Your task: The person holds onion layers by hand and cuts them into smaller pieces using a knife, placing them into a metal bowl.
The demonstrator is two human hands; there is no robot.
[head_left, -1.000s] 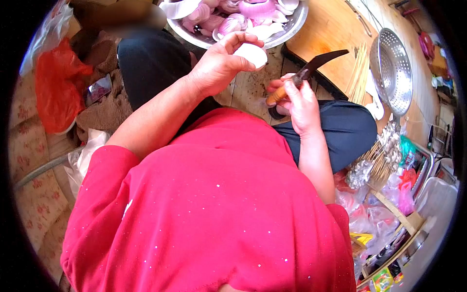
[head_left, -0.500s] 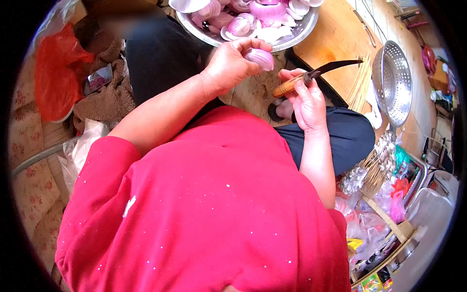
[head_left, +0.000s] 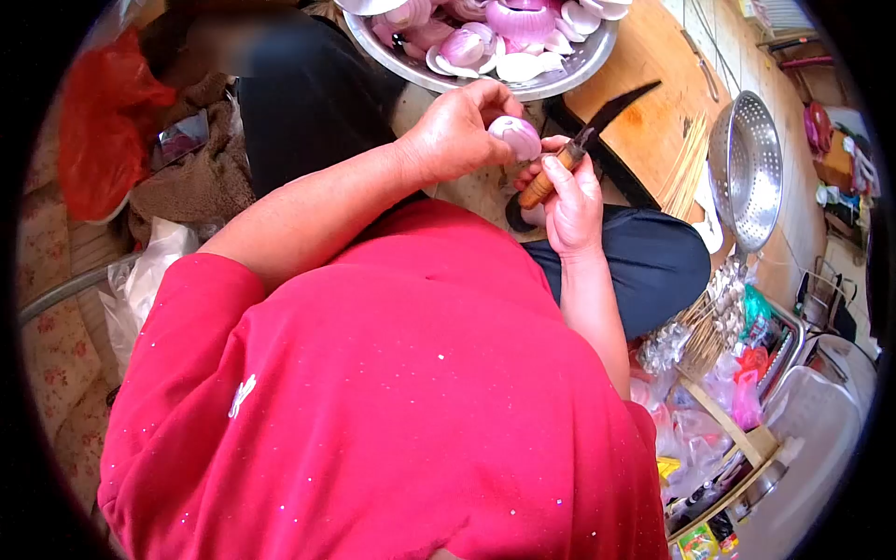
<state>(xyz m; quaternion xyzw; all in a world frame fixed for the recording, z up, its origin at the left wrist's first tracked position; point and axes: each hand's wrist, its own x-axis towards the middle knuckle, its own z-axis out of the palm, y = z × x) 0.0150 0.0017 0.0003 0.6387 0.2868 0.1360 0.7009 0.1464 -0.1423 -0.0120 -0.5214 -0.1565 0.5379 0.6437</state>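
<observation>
My left hand (head_left: 467, 135) is closed around a purple onion piece (head_left: 516, 137), its pale layered side turned toward me. To its right, my right hand (head_left: 571, 201) grips the wooden handle of a curved dark-bladed knife (head_left: 616, 114), blade pointing up and to the right. Thumb and fingers of the two hands come close together near the onion. Just beyond them stands a metal bowl (head_left: 588, 70) heaped with cut purple onion pieces (head_left: 523, 26).
A wooden board (head_left: 644, 56) lies right of the bowl, with thin bamboo skewers (head_left: 688, 163) on it. A perforated metal strainer (head_left: 747, 173) rests farther right. Bundled skewers (head_left: 709, 322) and plastic bags (head_left: 700, 439) fill the lower right. A red bag (head_left: 107, 131) is at left.
The onion piece has turned and shifted slightly right and down in my left hand. My right hand has moved left toward it, and the knife blade now tilts more steeply upward.
</observation>
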